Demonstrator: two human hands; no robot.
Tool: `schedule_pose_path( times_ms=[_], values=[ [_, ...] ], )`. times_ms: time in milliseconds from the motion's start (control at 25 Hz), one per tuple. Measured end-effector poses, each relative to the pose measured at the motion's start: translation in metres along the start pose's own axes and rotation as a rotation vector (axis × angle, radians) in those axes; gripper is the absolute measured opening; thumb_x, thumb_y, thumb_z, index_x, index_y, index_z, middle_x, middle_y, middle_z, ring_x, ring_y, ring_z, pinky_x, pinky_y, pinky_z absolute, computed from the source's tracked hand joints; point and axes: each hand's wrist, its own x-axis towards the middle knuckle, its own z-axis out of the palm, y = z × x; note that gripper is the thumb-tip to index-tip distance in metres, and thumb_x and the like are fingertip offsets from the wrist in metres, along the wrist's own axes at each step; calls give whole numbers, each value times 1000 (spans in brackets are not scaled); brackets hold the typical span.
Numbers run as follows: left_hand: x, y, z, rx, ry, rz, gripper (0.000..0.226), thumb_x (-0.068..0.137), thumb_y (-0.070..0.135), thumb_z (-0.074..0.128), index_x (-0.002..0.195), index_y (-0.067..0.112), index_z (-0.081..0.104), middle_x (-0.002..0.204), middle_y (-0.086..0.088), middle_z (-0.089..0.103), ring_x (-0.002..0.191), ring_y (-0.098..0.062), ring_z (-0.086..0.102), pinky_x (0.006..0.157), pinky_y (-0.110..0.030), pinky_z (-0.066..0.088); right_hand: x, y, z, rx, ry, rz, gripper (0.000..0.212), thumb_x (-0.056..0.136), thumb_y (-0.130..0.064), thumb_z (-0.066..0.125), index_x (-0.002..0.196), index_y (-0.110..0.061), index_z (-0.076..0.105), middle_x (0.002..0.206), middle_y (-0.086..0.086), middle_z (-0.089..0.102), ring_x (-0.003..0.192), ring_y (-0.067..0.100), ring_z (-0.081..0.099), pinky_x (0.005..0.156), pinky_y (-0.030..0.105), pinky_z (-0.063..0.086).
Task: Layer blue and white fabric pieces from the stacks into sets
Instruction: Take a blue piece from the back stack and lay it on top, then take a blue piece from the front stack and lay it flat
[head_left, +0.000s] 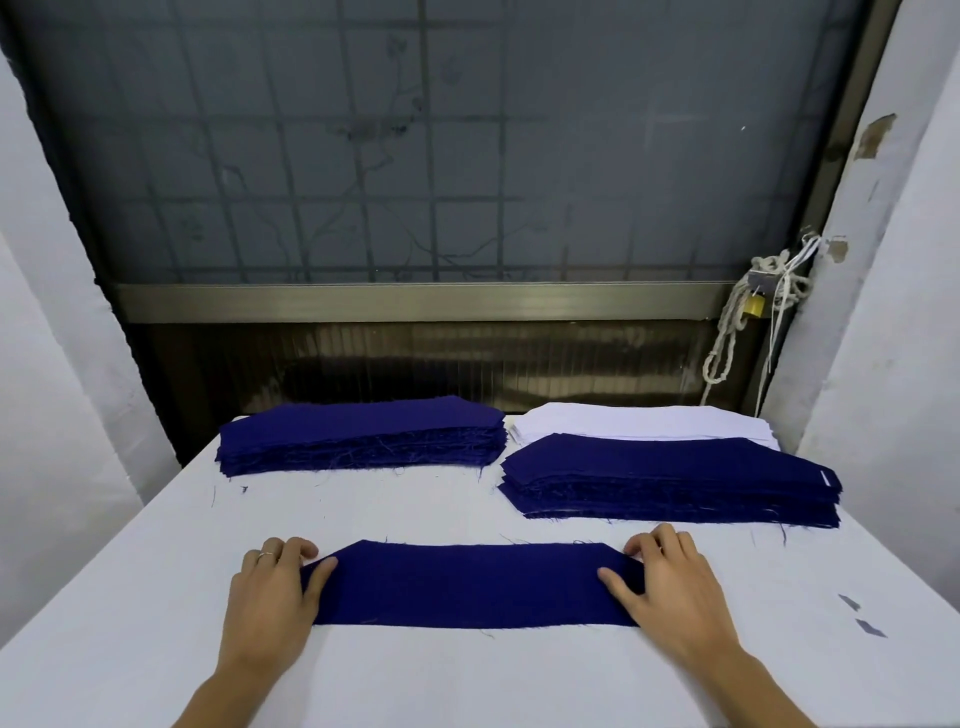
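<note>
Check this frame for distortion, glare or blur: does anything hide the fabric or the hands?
Head view: wide-angle distortion splays the side walls outward. The light is soft and even, with faint shadows and no glare on the table. The blue piece, left hand and right hand are sharp and unobstructed.

Looks like a small garment-cutting workshop: white-covered worktable (467, 686) across the near space, thick blue stack (363, 434) of identically cut pieces far left, second blue stack (670, 478) and white stack (623, 421) far right, loose threads (243, 489) scattered about, grilled frosted window (415, 156) beyond, bare plastered walls (893, 312) either side.
</note>
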Motion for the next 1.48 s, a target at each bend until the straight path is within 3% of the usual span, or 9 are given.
schedule_pose_path(
  times_ms=[160,280,400,560,720,920,1160,1320,1480],
  values=[
    [2,1,0,55,-61,-4,27,94,50,64,90,23,61,85,8,56,83,-19,48,74,-36,44,-1,0,-4,43,-20,-59,28,91,-63,58,87,-35,54,92,-21,44,87,6,43,79,23,40],
    [-1,3,-6,-77,-107,-1,29,95,48,63,78,28,51,74,11,56,71,-14,54,65,-34,44,-4,-1,-9,158,-58,-86,31,92,-52,64,82,-38,38,78,-20,47,75,4,46,65,22,36],
    [-3,5,-11,-241,-167,-60,22,97,43,63,82,31,53,70,9,64,66,-10,60,60,-30,47,-6,-1,-12,224,-115,-67,27,94,-45,60,98,-43,34,86,-16,57,77,2,53,62,19,39],
    [-5,9,-18,-425,-205,-98,7,101,29,61,98,35,60,91,23,70,78,-2,67,64,-28,52,-7,0,-17,349,-122,-107,46,95,-21,58,120,-51,34,95,-24,57,72,1,58,58,15,43],
    [8,23,-29,-565,-218,-82,25,104,16,56,111,40,58,86,2,72,74,-11,68,60,-17,50,-3,5,-21,432,-23,-167,37,96,-6,61,103,-42,59,106,-25,60,85,1,62,69,16,49],
    [51,67,-34,-520,-223,55,36,104,0,48,93,26,70,97,15,72,96,-3,64,76,-9,48,27,31,-40,525,109,-134,34,95,3,62,91,-29,71,95,-14,57,85,10,61,70,18,48],
    [106,169,-16,-475,-225,168,33,105,5,48,106,29,72,112,19,64,102,2,58,81,-10,44,96,101,-86,591,191,115,41,98,6,54,91,-30,73,104,-10,61,95,3,59,78,6,43],
    [129,249,16,-513,-231,183,28,104,7,52,107,26,73,110,11,66,92,2,57,70,-4,41,137,158,-102,504,217,246,41,100,6,50,90,-26,74,115,0,63,104,18,57,94,26,45],
    [131,297,58,-468,-280,135,25,104,7,52,111,23,71,121,2,66,103,-6,57,84,-12,47,157,200,-96,422,174,389,43,100,8,43,88,-21,73,119,9,66,105,22,56,101,36,47]
  ],
)
